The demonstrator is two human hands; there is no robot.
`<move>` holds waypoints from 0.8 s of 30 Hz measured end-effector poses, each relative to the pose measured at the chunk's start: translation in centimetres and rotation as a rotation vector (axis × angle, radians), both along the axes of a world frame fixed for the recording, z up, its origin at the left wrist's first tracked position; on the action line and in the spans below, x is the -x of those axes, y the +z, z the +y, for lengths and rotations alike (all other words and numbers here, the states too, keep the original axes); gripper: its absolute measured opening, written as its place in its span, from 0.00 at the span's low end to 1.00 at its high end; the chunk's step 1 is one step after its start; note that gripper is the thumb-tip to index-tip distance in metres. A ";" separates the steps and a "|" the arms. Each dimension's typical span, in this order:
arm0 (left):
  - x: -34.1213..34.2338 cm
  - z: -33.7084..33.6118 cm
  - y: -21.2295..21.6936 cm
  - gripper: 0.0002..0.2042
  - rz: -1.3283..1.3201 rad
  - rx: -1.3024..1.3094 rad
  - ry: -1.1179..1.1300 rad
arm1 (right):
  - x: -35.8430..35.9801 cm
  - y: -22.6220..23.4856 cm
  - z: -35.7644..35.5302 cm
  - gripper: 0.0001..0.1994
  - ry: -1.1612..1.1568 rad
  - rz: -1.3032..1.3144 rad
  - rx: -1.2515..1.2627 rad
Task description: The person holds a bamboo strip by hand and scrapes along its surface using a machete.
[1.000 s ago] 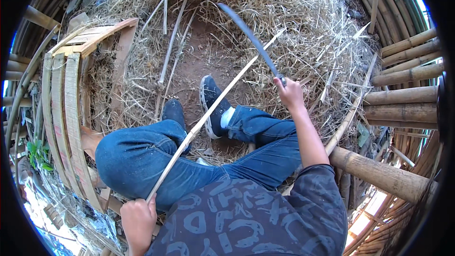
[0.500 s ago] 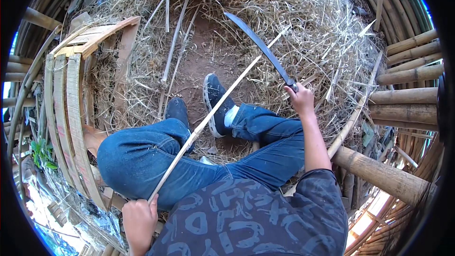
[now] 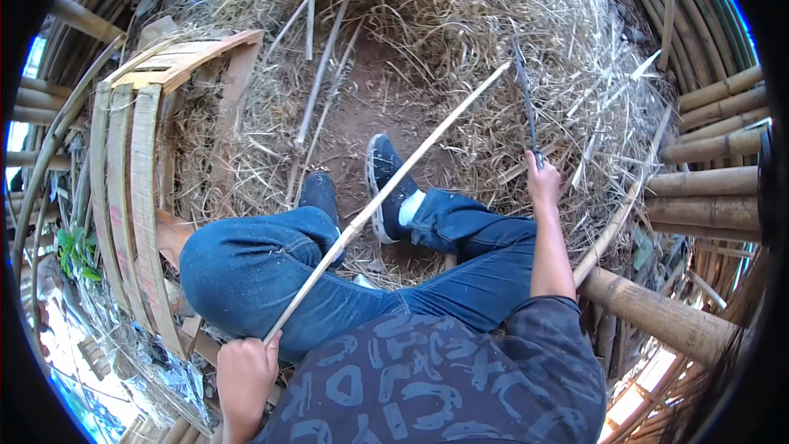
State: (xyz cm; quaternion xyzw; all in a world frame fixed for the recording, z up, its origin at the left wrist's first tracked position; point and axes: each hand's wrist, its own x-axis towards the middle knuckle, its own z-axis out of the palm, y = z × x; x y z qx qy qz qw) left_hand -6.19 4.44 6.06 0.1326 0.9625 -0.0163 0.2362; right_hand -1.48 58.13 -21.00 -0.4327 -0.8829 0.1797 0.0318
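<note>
My left hand (image 3: 246,374) is closed round the near end of a long pale bamboo strip (image 3: 394,182). The strip slants across my left thigh and up to the right, its far tip over the shavings. In my right hand (image 3: 542,179) is the dark handle of a machete with a long curved blade (image 3: 527,90). The blade points away from me, and we see it nearly edge-on, so it looks thin. Its middle lies just right of the strip's far tip; whether they touch I cannot tell.
Pale bamboo shavings (image 3: 485,0) are heaped in front of my shoes, round a bare earth patch (image 3: 370,90). A slatted wooden crate (image 3: 148,173) stands at left. Loose strips (image 3: 320,74) lie ahead. A thick bamboo pole (image 3: 657,312) is at my right, by bamboo walls (image 3: 707,168).
The machete has swung right and turned from lying slanted across the strip to nearly edge-on beside its tip. My right hand has shifted slightly right; the left still grips the strip.
</note>
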 end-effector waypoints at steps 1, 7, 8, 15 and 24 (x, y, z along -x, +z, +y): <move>0.1 -0.1 -0.1 0.23 -0.034 0.005 0.005 | -0.5 1.4 -0.8 0.31 0.032 -0.032 0.003; -0.3 0.2 0.2 0.23 0.029 0.028 -0.013 | -0.9 5.8 -9.5 0.25 0.199 0.127 0.263; -0.3 0.4 0.3 0.23 0.033 0.033 -0.016 | -0.8 5.8 -11.5 0.24 0.204 0.165 0.354; -0.8 0.3 -0.2 0.24 0.101 0.057 -0.003 | -0.1 10.5 -25.2 0.12 0.328 0.355 0.879; -1.2 -0.9 -0.6 0.27 0.106 -0.011 0.045 | 1.3 11.6 -25.4 0.17 0.573 0.283 0.712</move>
